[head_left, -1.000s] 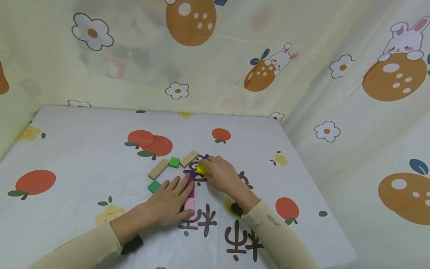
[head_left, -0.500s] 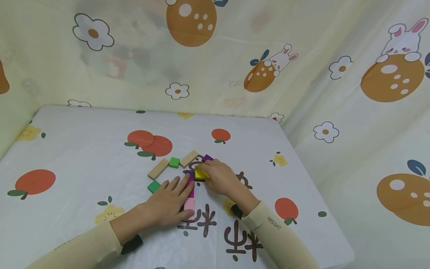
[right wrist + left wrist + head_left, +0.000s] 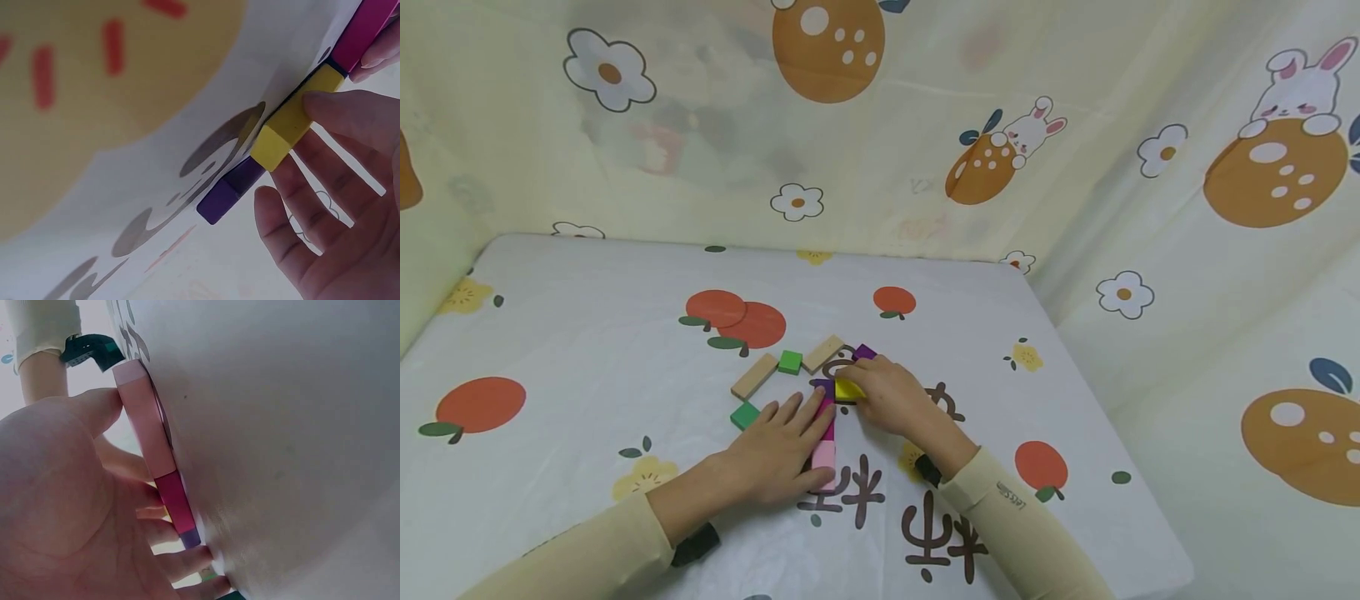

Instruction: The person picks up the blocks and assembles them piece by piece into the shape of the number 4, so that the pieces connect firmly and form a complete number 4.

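Observation:
A pink block (image 3: pixel 824 457), a magenta block (image 3: pixel 176 501) and a purple block (image 3: pixel 825 386) stand end to end in a row. My left hand (image 3: pixel 771 454) rests along this row with fingers spread and thumb against the pink block. To the right of the purple block, and against it in the head view, lies a yellow block (image 3: pixel 848 389). My right hand (image 3: pixel 891 396) pinches the yellow block, with the thumb on its near side in the right wrist view. A second purple block (image 3: pixel 864 352) sits just behind it. Part of the row is hidden under my left fingers.
Left of the hands, a dark green block (image 3: pixel 745 415), a wooden block (image 3: pixel 755 377), a bright green block (image 3: pixel 790 362) and another wooden block (image 3: pixel 823 354) form a curve on the printed tablecloth (image 3: pixel 587 333). A patterned curtain (image 3: pixel 700 150) hangs behind the table.
Early on, my right hand shifted the yellow block slightly left and straightened it against the purple block, exposing more of the second purple block. Left hand stays still.

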Motion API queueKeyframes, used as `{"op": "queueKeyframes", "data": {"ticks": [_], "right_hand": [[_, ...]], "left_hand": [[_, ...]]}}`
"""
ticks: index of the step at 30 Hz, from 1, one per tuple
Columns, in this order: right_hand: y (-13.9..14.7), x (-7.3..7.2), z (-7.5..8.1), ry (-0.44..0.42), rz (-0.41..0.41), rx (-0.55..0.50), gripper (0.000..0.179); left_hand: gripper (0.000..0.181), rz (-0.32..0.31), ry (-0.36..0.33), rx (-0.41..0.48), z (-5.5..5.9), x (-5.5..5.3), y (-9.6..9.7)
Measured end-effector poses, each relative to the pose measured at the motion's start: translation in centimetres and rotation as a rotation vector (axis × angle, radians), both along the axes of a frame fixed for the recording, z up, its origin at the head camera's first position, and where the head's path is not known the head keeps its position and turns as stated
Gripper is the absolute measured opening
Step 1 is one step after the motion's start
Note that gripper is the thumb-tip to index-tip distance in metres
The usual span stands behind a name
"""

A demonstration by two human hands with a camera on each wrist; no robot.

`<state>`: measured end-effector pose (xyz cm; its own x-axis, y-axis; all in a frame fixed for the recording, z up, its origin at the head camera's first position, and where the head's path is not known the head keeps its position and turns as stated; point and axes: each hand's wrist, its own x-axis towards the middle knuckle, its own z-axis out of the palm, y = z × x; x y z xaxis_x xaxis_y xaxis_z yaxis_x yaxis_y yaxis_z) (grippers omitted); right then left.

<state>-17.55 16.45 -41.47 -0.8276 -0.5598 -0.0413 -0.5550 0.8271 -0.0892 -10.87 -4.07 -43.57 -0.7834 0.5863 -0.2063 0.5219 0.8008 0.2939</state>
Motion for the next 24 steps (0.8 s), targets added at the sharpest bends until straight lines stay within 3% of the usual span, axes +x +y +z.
{"op": "queueKeyframes", "data": {"ticks": [18, 24], "right_hand": [[-0.21, -0.11, -0.02, -0.027, -0.001, 0.004, 0.044], [0.09, 0.54, 0.15, -0.027, -0.005, -0.011, 0.042]], "left_hand": [[0.088, 0.005, 0.002, 0.002, 0.23, -0.10, -0.02], [0.088, -0.003, 0.006, 0.008, 0.19, -0.13, -0.02]]}}
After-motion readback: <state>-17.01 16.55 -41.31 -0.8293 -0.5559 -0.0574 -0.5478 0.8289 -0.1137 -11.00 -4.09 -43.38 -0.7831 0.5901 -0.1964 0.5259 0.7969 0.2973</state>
